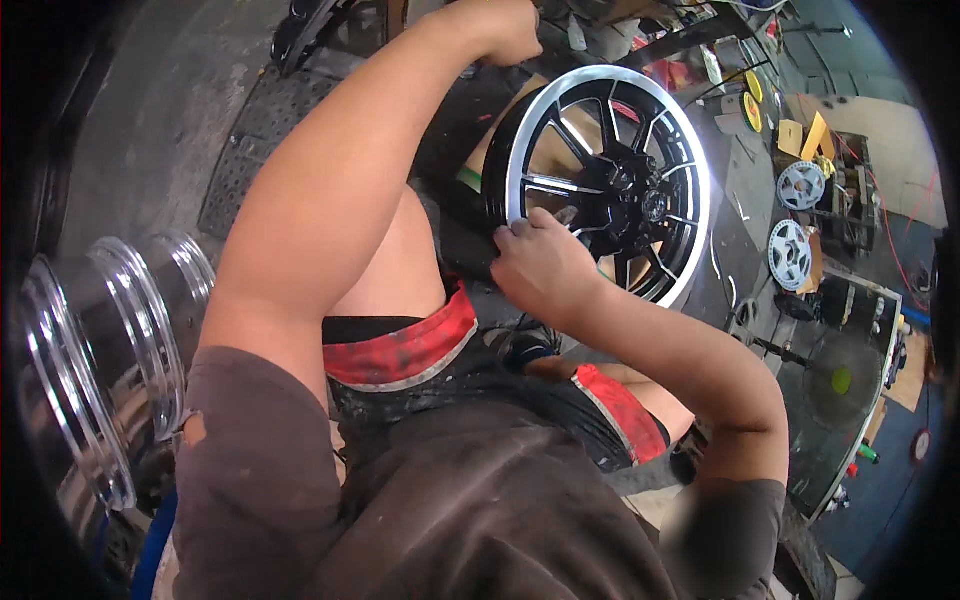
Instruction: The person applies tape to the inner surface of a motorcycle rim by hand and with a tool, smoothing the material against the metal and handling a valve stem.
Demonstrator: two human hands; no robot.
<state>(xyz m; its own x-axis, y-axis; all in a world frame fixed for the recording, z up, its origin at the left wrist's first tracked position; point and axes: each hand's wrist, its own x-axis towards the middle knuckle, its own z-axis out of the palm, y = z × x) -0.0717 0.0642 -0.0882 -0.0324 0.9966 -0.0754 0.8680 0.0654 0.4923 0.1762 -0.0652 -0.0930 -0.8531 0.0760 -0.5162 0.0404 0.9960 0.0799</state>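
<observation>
A black wheel (634, 170) with a silver rim and double spokes stands tilted in front of me, with cardboard behind its spokes. My right hand (548, 262) is closed at the lower left of the rim, gripping it; whether anything small is also in those fingers is unclear. My left hand (505, 35) is raised above and left of the wheel, fingers curled, with their grip hidden from view. My bare legs, in shorts with red cuffs, are below the wheel.
Polished chrome rims (125, 330) line the left. Grey wheels (800, 185) sit at right among cardboard and clutter. A fan (840, 380) with a green hub is at lower right. A textured mat (238, 190) lies on the floor.
</observation>
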